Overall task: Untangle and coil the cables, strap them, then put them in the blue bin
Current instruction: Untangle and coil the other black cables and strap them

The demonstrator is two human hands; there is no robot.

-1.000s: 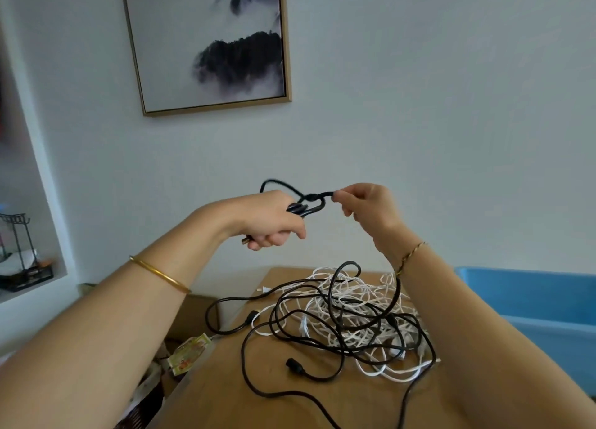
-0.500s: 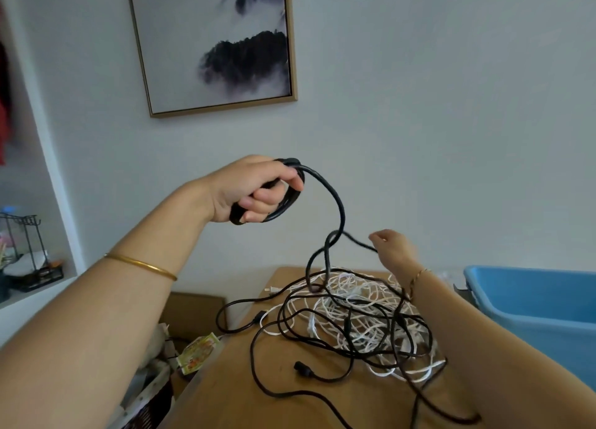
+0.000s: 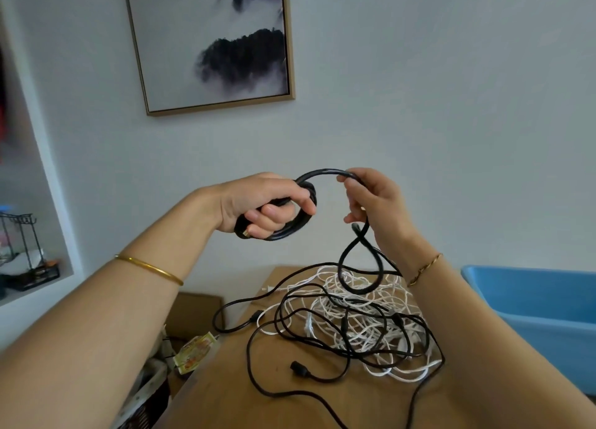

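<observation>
Head view: the left hand [image 3: 264,203] curls its fingers round 1 small coil of black cable [image 3: 322,172], held above the wooden table [image 3: 219,396]. The right hand [image 3: 377,203] pinches the same cable where it arcs over, then loops down into the tangle of black and white cables [image 3: 364,316] on the table. The blue bin [image 3: 532,303] sits at the right. A printed packet [image 3: 193,351] shows writing that looks too blurred to read.

A picture [image 3: 213,41] hangs on the wall [image 3: 419,106]. A rack [image 3: 22,251] stands on a shelf [image 3: 38,295]. A box [image 3: 193,316] and packet [image 3: 195,353] lie beside the worktop's [image 3: 219,403] left edge.
</observation>
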